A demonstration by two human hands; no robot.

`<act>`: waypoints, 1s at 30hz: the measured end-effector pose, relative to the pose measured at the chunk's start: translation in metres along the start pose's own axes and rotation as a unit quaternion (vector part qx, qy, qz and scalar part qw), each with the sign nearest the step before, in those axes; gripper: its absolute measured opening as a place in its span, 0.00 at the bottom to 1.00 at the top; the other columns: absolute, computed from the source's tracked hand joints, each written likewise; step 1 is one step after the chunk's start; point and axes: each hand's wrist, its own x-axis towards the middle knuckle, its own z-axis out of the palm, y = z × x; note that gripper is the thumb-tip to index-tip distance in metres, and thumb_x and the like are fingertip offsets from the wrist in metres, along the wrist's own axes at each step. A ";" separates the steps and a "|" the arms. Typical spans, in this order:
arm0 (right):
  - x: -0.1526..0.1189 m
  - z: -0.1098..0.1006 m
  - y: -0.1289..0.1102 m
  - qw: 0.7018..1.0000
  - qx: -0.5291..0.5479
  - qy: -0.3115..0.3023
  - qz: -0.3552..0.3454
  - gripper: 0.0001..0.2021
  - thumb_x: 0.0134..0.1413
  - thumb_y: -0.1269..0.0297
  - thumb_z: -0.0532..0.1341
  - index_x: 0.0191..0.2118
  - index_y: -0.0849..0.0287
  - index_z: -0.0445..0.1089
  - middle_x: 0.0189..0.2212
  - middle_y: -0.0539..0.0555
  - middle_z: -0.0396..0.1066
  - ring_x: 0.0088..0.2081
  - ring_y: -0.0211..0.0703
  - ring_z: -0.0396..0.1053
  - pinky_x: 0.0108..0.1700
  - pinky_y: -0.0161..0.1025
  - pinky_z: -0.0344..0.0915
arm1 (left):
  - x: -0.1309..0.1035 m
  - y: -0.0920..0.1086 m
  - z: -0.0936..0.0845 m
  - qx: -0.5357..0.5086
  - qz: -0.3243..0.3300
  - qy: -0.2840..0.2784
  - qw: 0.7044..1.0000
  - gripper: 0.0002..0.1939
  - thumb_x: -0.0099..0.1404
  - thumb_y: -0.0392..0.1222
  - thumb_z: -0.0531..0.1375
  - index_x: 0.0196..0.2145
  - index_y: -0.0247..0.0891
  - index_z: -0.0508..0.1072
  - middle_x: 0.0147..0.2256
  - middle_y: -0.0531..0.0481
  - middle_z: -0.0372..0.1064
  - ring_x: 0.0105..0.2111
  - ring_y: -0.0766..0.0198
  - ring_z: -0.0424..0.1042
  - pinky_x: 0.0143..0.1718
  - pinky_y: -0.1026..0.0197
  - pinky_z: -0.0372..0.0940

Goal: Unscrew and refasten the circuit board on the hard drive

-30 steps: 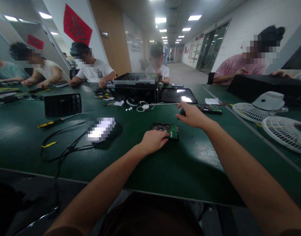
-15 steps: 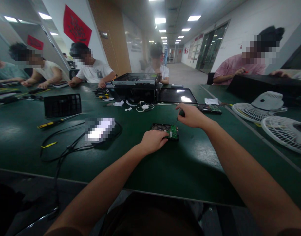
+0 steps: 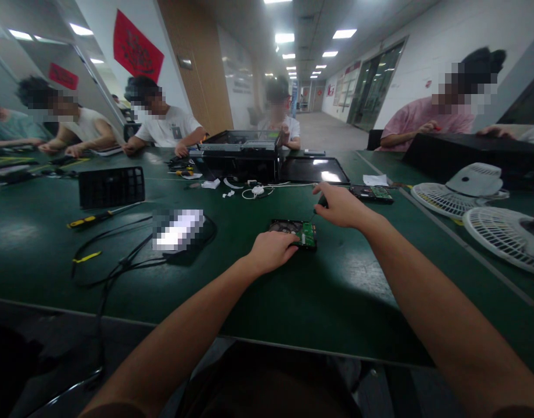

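Note:
A hard drive (image 3: 308, 231) lies on the green table with its circuit board facing up. My left hand (image 3: 273, 248) grips it from the near left side, fingers over its top and thumb by the near edge, covering part of the drive. In my right hand (image 3: 339, 205) is a screwdriver (image 3: 322, 201), its dark handle partly hidden by curled fingers. The thin shaft points down to the circuit board's far right part. Whether the tip sits in a screw is too small to tell.
Beyond the drive stands an open black computer case (image 3: 236, 159), with a dark panel (image 3: 314, 169) beside it. Another hard drive (image 3: 371, 193) lies to the right, near white fan parts (image 3: 506, 238). At left are a yellow screwdriver (image 3: 90, 219), black cables (image 3: 118, 270) and a lit phone (image 3: 178, 230).
Both my hands, the drive and the screwdriver hold nearly the same place. The person across the table has shifted their hands slightly.

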 end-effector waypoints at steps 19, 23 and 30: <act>-0.001 -0.002 -0.001 1.000 0.010 0.002 -0.005 0.20 0.56 0.65 0.61 0.55 0.61 0.69 0.46 0.64 0.77 0.45 0.57 0.73 0.49 0.50 0.65 | 0.000 0.000 -0.001 -0.002 -0.003 -0.002 1.000 0.15 0.77 0.50 0.57 0.57 0.51 0.76 0.52 0.51 0.79 0.50 0.54 0.79 0.45 0.57 0.73; -0.001 -0.001 -0.002 1.000 0.010 0.011 0.011 0.20 0.60 0.59 0.61 0.56 0.60 0.69 0.45 0.65 0.77 0.44 0.59 0.74 0.47 0.51 0.65 | 0.000 0.000 -0.001 -0.001 -0.004 -0.007 1.000 0.16 0.77 0.50 0.57 0.57 0.51 0.76 0.53 0.50 0.79 0.51 0.53 0.78 0.47 0.56 0.73; 0.000 0.001 -0.002 1.000 0.004 0.014 -0.020 0.16 0.60 0.63 0.60 0.53 0.60 0.71 0.46 0.64 0.77 0.45 0.57 0.73 0.50 0.51 0.65 | 0.000 0.001 -0.001 -0.001 -0.003 0.002 1.000 0.16 0.77 0.50 0.57 0.57 0.50 0.76 0.52 0.51 0.80 0.50 0.53 0.79 0.46 0.55 0.73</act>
